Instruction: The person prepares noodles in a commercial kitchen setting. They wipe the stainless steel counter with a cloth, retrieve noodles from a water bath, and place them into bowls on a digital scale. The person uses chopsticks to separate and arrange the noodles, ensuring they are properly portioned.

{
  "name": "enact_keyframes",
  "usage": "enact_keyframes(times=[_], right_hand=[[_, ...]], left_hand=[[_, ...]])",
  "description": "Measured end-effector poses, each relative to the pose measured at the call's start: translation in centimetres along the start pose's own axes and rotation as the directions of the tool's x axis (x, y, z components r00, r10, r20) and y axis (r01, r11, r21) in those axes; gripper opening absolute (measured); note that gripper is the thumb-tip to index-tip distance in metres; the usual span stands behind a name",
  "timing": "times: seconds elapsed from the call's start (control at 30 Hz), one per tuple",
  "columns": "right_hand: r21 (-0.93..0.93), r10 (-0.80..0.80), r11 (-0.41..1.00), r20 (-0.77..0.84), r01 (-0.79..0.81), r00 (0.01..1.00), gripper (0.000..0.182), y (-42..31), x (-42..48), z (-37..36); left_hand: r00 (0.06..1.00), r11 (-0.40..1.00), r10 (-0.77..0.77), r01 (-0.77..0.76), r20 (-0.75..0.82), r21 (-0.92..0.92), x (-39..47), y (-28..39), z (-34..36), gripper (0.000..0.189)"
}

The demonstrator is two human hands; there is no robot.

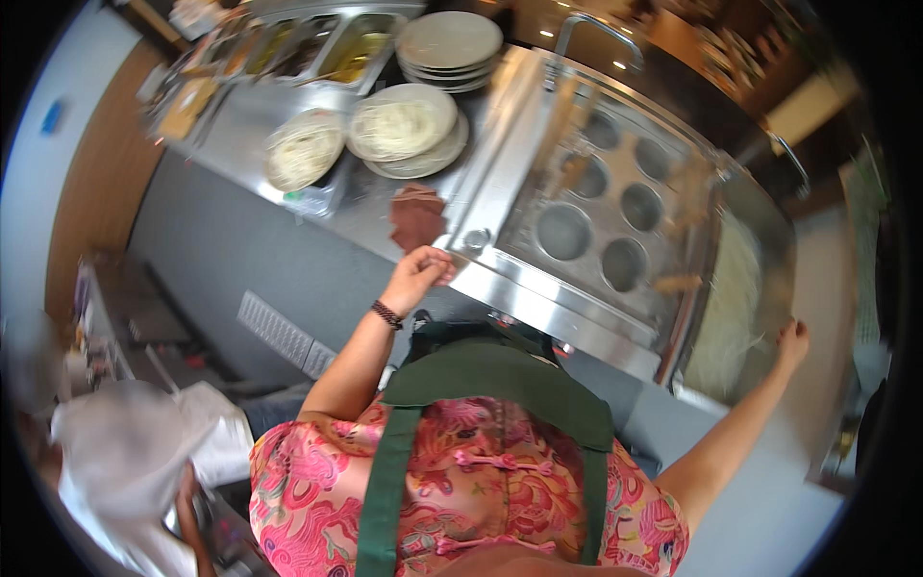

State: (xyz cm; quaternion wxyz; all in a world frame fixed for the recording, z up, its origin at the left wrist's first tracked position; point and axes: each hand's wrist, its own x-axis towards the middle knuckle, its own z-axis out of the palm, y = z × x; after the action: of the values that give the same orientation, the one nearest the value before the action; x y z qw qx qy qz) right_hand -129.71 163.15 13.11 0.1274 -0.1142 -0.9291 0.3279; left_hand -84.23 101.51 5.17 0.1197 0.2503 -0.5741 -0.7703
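Note:
My left hand (425,268), with a dark beaded bracelet on its wrist, is at the front left corner of a steel noodle cooker (497,270). Its fingers are curled; whether they grip anything is hidden. A crumpled brown cloth (417,216) lies just beyond it on the steel counter. My right hand (793,342) is far out to the right, fingers curled and blurred, at the outer side of a container (768,288) of white noodles (728,303). Round wells (564,231) show in the cooker's top, and several wooden handles (678,283) stick out over it.
Two servings of noodles, one on a plate (360,148) and one in a bowl (277,169), stand on the counter (238,122). Behind are stacked plates (451,40) and food pans (360,54). Curved taps (598,21) rise behind the cooker. A person in white (122,447) is behind, left.

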Motion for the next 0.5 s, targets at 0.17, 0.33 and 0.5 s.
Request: enact_keyframes(times=[0.17, 0.33, 0.5], right_hand=[[0.588, -0.188, 0.806, 0.149, 0.066, 0.971, 0.018, -9.9, -8.0, 9.5], [0.667, -0.476, 0.741, 0.435, 0.081, 0.765, 0.014, -24.1, -23.6, 15.6], [0.533, -0.449, 0.833, 0.808, -0.149, 0.383, 0.019, -32.6, -36.5, 24.9]], left_hand=[[0.909, 0.994, -0.1, 0.074, -0.404, -0.079, -3.0, -0.3, -4.2, 0.014], [0.802, 0.97, -0.124, -0.027, -0.585, -0.243, -2.7, -0.9, -10.7, 0.019], [0.75, 0.907, -0.143, -0.163, -0.646, -0.389, 0.9, 0.1, -16.0, 0.026]])
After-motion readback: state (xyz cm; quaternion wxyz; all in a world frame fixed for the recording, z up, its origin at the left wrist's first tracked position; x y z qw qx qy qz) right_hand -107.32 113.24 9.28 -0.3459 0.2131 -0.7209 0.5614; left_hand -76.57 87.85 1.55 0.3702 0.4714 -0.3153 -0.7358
